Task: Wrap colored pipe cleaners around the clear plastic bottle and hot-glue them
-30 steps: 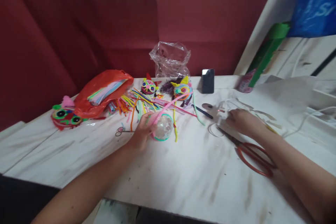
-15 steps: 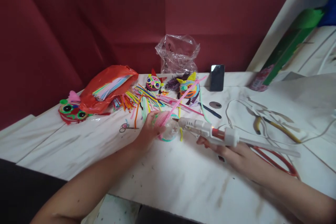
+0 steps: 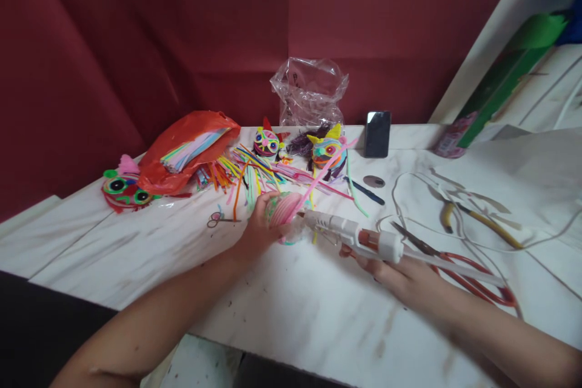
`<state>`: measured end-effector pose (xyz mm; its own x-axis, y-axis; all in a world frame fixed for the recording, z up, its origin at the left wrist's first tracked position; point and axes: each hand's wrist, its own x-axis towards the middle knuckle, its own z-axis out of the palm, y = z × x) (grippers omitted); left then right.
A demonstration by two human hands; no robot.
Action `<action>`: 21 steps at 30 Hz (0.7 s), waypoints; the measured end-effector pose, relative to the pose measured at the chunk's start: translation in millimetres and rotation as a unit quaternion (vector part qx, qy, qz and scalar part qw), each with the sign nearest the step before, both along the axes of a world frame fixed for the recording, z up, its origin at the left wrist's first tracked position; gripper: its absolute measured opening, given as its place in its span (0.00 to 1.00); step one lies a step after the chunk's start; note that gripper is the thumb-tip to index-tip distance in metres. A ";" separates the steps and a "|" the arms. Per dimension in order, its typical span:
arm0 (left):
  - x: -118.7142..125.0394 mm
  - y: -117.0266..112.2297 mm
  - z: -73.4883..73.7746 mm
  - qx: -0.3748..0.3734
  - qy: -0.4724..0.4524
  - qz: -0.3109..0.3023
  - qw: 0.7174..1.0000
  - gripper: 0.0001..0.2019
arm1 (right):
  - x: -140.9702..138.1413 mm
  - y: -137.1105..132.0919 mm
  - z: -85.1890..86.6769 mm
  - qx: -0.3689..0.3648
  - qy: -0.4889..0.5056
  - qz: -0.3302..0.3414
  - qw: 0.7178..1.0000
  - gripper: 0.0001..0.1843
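Observation:
My left hand [image 3: 262, 221] is closed around the side of a clear plastic ball [image 3: 297, 230], partly wrapped in pink and green pipe cleaners. One pink pipe cleaner [image 3: 325, 168] sticks up from the ball toward the back right, its far end loose. In my right hand [image 3: 379, 267] is a white glue gun [image 3: 336, 227], gripped by its handle, with a long glue stick [image 3: 454, 265] trailing out of its rear. Its nozzle points left and is at the ball, beside the pink winding; whether it touches cannot be made out.
Red-handled scissors [image 3: 473, 279] and yellow-handled pliers [image 3: 488, 224] lie right, among a white cord. Behind are a phone [image 3: 377, 134], loose pipe cleaners [image 3: 254, 173], a red bag [image 3: 191, 145] and several decorated heads [image 3: 330, 148]. Small scissors [image 3: 222, 220] lie left.
My right hand has moved the glue gun slightly left and down, along the ball. My left hand has turned the ball a little, so more pink winding shows. The red-handled scissors are more exposed.

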<state>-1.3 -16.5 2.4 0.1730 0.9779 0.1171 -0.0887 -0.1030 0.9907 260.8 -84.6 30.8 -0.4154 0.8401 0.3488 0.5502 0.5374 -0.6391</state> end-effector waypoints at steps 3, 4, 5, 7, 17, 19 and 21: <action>0.1 -0.4 1.2 0.008 0.014 0.001 1.000 0.35 | -0.5 -0.7 2.4 -0.004 -0.002 -0.003 1.000 0.22; 0.0 -0.4 1.5 0.009 0.018 0.003 1.000 0.35 | -0.6 -1.0 3.3 -0.009 -0.002 -0.003 1.000 0.22; -0.1 -0.4 1.6 0.011 0.021 0.003 1.000 0.35 | -0.7 -1.3 3.9 -0.014 -0.003 -0.003 1.000 0.21; -0.4 -0.4 1.8 0.018 0.025 0.005 1.000 0.35 | -0.6 -1.7 4.6 -0.021 -0.004 -0.001 1.000 0.21; -1.2 1.0 0.8 0.011 0.016 0.002 1.000 0.37 | -3.2 -3.9 8.6 -0.049 0.010 -0.004 0.999 0.18; -1.5 0.9 1.2 0.003 0.017 0.005 1.000 0.37 | -4.6 -4.9 10.0 -0.058 0.014 0.002 0.998 0.17; -1.6 0.2 1.9 -0.003 0.008 0.010 1.000 0.37 | -5.8 -5.4 11.1 -0.058 0.018 0.004 0.998 0.17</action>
